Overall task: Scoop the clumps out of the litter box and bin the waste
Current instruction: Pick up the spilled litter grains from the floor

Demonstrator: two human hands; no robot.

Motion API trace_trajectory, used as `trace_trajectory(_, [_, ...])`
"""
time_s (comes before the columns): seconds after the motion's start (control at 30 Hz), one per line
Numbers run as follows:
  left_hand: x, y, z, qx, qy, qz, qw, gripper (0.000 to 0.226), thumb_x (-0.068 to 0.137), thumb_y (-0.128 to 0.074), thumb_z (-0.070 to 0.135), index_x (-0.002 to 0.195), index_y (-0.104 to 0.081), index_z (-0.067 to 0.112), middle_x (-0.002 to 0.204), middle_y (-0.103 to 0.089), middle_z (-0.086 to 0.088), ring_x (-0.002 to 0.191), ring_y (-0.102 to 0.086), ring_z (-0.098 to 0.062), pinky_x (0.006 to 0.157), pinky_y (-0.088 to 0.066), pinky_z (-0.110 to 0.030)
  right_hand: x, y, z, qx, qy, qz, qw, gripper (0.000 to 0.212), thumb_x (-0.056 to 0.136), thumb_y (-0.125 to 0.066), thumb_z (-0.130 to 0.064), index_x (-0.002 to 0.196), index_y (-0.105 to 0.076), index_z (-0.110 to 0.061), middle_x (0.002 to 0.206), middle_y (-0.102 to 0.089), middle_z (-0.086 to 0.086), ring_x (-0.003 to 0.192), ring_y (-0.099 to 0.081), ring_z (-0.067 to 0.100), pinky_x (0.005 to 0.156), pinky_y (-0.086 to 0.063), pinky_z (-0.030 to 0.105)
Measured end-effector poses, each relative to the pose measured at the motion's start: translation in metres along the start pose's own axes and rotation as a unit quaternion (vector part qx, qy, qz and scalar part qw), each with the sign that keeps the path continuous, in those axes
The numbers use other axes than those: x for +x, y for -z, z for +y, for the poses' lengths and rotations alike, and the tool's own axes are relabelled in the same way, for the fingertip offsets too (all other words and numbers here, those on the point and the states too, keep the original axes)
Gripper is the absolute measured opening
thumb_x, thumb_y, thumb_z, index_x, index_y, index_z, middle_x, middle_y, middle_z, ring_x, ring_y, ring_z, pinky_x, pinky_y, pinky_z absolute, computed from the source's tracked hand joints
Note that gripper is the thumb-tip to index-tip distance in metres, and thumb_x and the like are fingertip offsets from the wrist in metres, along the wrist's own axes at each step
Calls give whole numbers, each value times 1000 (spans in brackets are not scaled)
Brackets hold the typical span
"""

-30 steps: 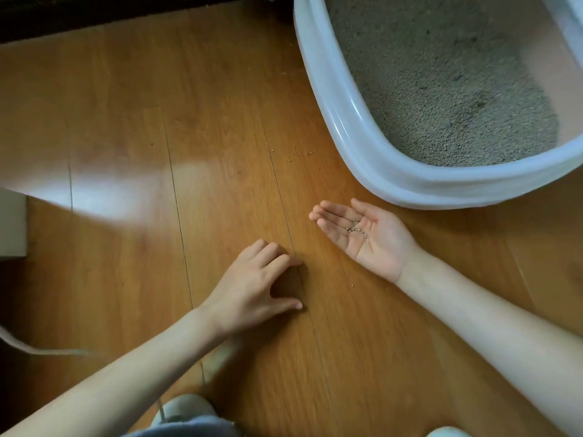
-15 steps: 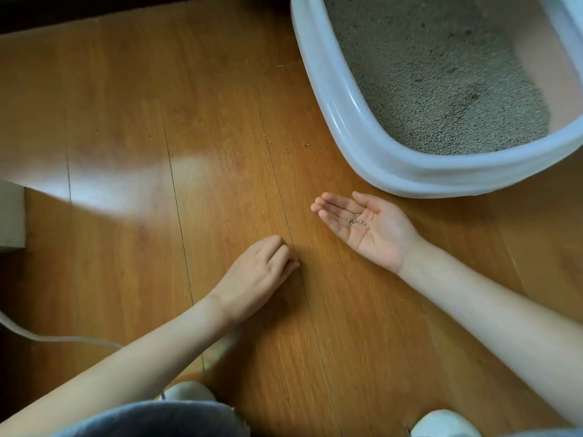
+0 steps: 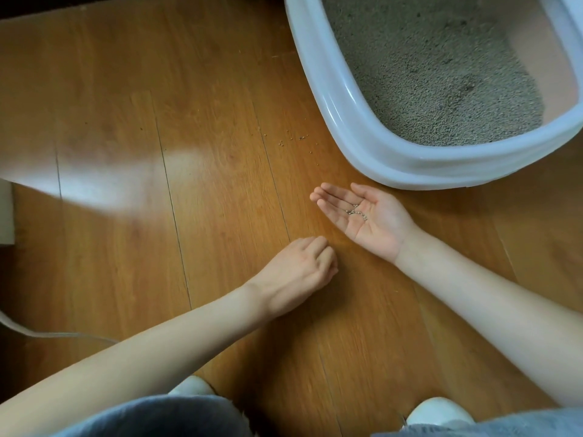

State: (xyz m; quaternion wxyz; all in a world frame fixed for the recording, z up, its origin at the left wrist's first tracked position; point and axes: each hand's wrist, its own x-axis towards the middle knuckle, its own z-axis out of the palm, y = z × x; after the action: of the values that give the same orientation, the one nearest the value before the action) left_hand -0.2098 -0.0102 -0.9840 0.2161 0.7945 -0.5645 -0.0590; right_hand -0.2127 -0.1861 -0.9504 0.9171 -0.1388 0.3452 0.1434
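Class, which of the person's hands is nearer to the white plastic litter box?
Right. The right hand, palm up, lies just below the white plastic litter box rim; the left hand sits farther down-left on the floor.

I see a floor [image 3: 195,190] of warm brown wood-look planks, smooth and semi-glossy, with a pale sheen of light on the boards left of the litter box [image 3: 334,99]. The box looks like smooth, glossy plastic, pale bluish-white on the rim and pinkish inside. Within it lies grey litter [image 3: 435,80], matt, coarse and granular. A few matching dry granules [image 3: 358,212] sit in the bare palm near the box's front rim, and loose grains [image 3: 296,138] dot the floor just left of it. Nearest me, blue-grey cloth [image 3: 164,417] looks soft and matt, like denim.
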Motion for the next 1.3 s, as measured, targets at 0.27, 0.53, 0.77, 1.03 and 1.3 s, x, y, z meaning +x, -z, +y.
trace_trajectory(0.27, [21,-17,5,82,-44,20,995,16,94,-51,8,80,-59,5,74,-51,-8,62,-49,-24,55,-40,-35,-2,4,-3,3,7,16,1000,38,87,-45,-14,93,-68,15,104,-67,28,97,-68,39,85,-57,39])
trace_trajectory(0.53, [31,32,19,9,-58,94,994,23,97,-44,2,81,-61,-1,74,-51,-13,65,-43,-24,59,-36,-34,0,1,-4,0,-5,54,999,45,96,-37,-19,101,-68,14,112,-65,29,103,-66,39,90,-54,42])
trace_trajectory(0.77, [53,70,6,147,2,132,980,18,89,-51,2,89,-67,9,87,-61,-5,86,-53,-25,78,-37,-41,5,-7,10,-24,-23,56,998,36,101,-36,-1,92,-69,-12,83,-72,-14,78,-66,-8,70,-53,12])
trace_trajectory(1.03, [50,78,-70,18,174,206,963,10,93,-58,21,94,-67,17,89,-60,5,83,-49,-14,75,-34,-34,6,-7,-2,-6,-45,-20,999,48,67,-75,5,110,-61,19,116,-61,34,106,-63,45,88,-54,47])
trace_trajectory(1.3, [64,64,-161,85,272,94,954,20,94,-56,23,108,-69,17,101,-64,-1,95,-50,-24,79,-35,-38,6,-7,8,4,-71,-65,995,59,62,-80,5,113,-58,20,121,-57,35,112,-58,47,88,-55,48])
